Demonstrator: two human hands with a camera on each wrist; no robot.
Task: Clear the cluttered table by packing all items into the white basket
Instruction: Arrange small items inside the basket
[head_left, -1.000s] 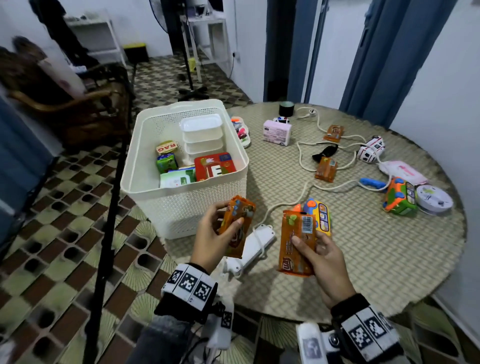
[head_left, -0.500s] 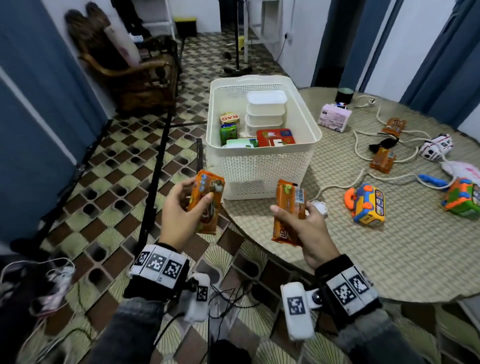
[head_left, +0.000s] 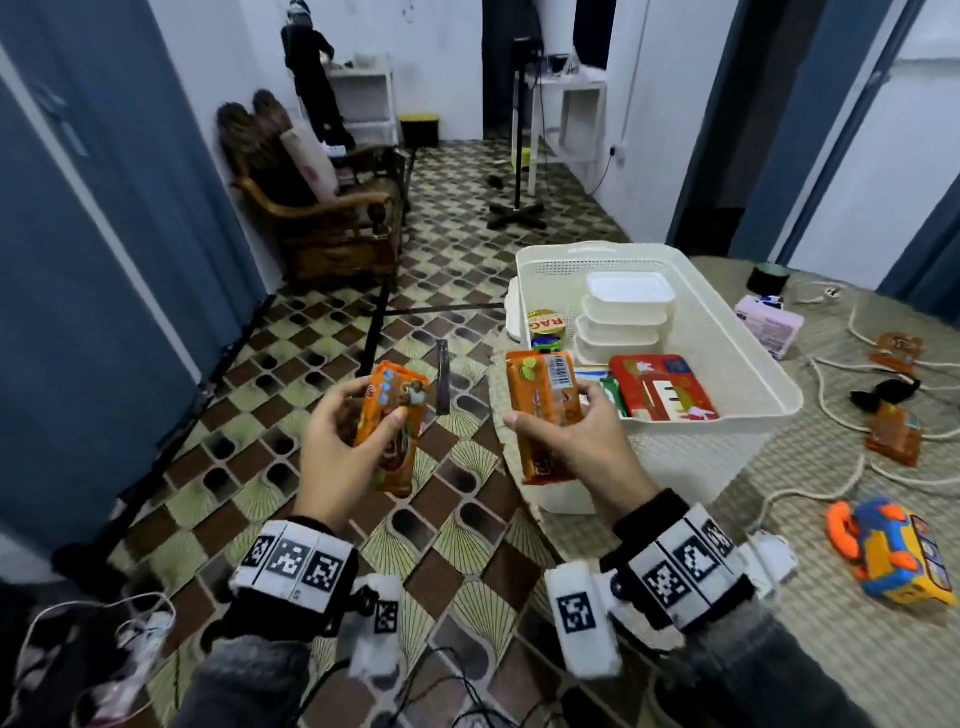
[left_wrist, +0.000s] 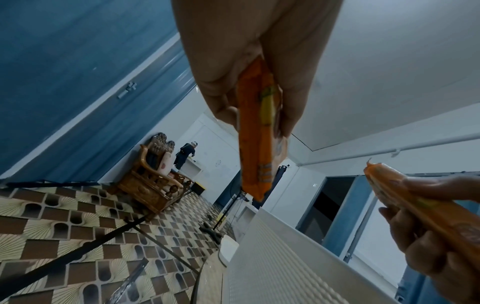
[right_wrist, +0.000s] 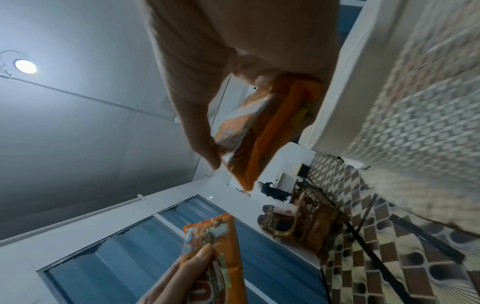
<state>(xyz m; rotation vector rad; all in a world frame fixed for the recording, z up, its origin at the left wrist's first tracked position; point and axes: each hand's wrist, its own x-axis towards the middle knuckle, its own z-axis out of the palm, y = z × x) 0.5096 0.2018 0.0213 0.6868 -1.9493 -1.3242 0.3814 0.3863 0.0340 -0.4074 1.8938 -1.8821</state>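
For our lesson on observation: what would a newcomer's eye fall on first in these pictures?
First, the two orange snack packets held up in front: one gripped in the left hand over the tiled floor, one in the right hand at the near corner of the white basket. Then the bright toy phone on the woven table, at right.

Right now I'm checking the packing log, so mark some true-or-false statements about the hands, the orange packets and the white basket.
1. Each hand holds an orange packet. True: the left hand grips one orange packet, the right hand grips the other packet.
2. The white basket is empty. False: it holds stacked white containers, a red box and more.
3. Both packets are already in the basket. False: both are in the hands, short of its near rim.
4. A colourful toy phone lies on the table. True.
5. Two more orange packets lie on the table. True.
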